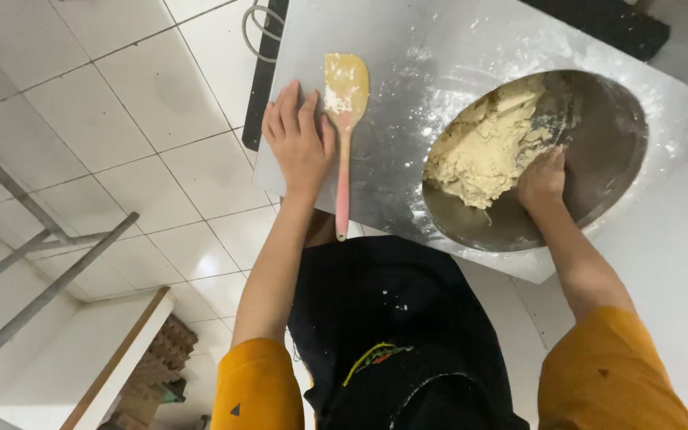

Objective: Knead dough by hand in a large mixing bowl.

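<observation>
Nearest the camera hangs a black apron between two mustard-orange sleeves, with both bare forearms reaching out toward a steel-topped table dusted with flour.

The left hand lies flat on the table's near-left corner, palm down, fingers stretched out and only slightly spread, gripping nothing. Just beside it, on the side toward the bowl, rests a spatula with a pink handle and a pale yellow blade smeared with dough; the handle end pokes past the table's near edge and the thumb is close against the handle, though I cannot tell whether they touch.

Right of the spatula sits a large metal bowl on the table. The right hand is down inside the bowl at its near side, fingers curled loosely and pressed against the dough; how far they close around any of it cannot be told. The dough is a pale yellow, rough lump filling the bowl's left half, up against the wall nearest the spatula.

Beyond the table's far-left corner a grey looped cable lies over white floor tiles.
</observation>
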